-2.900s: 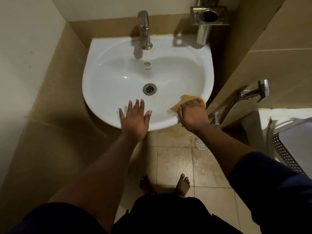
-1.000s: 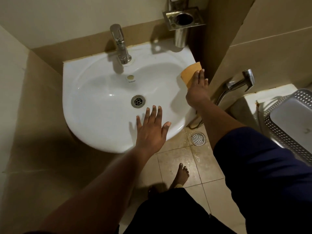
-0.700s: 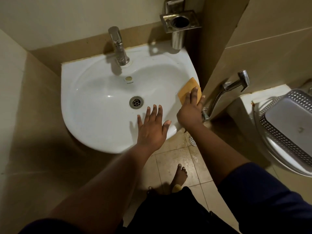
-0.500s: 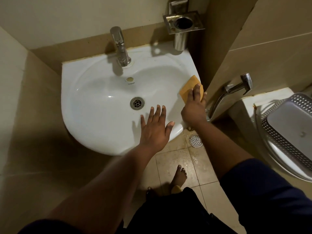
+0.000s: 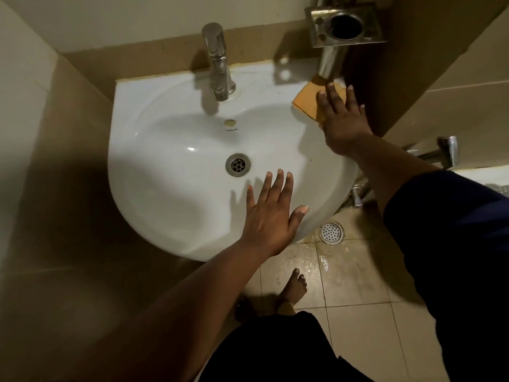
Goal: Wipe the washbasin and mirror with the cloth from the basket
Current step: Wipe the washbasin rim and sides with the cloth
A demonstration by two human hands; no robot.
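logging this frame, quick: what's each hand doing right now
Left hand: open, flat on the basin rim, holding nothing.
Right hand: open, fingers spread, pressing the cloth onto the basin's far right corner.

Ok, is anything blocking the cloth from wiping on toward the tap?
Nothing visible does. The orange cloth lies flat under the right hand at the white washbasin's back right rim, and the rim to the chrome tap is bare.

Right hand [image 5: 342, 121] flat on orange cloth [image 5: 308, 102] at washbasin [image 5: 170, 194] rim, left hand [image 5: 271, 219] spread on front edge.
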